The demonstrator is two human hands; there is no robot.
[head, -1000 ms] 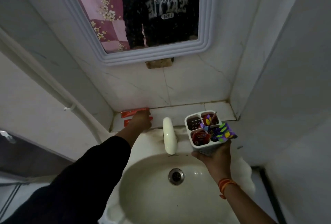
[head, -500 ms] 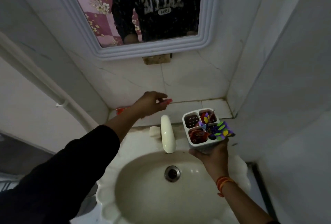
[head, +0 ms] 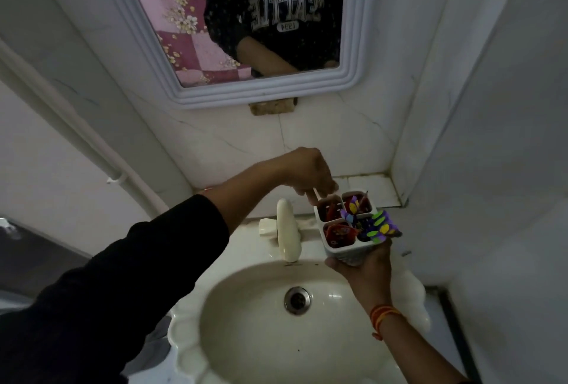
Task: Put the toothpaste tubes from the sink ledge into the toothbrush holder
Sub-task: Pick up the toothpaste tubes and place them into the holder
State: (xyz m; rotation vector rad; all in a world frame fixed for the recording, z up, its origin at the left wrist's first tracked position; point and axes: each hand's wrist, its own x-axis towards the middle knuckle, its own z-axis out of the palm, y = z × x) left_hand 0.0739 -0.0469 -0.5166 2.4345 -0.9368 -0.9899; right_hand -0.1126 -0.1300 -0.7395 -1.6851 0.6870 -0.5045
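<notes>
My right hand (head: 364,270) grips a white four-compartment toothbrush holder (head: 344,253) from below, over the basin's right rim. My left hand (head: 307,174) hangs above its back-left compartment, fingertips pointing down at the rim and pinched on a red toothpaste tube (head: 332,213) whose lower part sits inside. Another red tube (head: 338,233) lies in the front-left compartment. Colourful toothbrushes (head: 381,227) fill the right side. A thin red sliver (head: 206,190) shows on the tiled ledge (head: 368,190) behind my left forearm; what it is I cannot tell.
A white tap (head: 287,236) stands at the back of the basin (head: 246,353), with a small white block (head: 266,227) beside it. The drain (head: 297,300) is in the middle. A framed mirror (head: 261,91) hangs above, and tiled walls close in on the right.
My left hand lifted a red tube off the ledge's left end and carried it right to the holder's back-left compartment. My right hand kept the holder in about the same place.
</notes>
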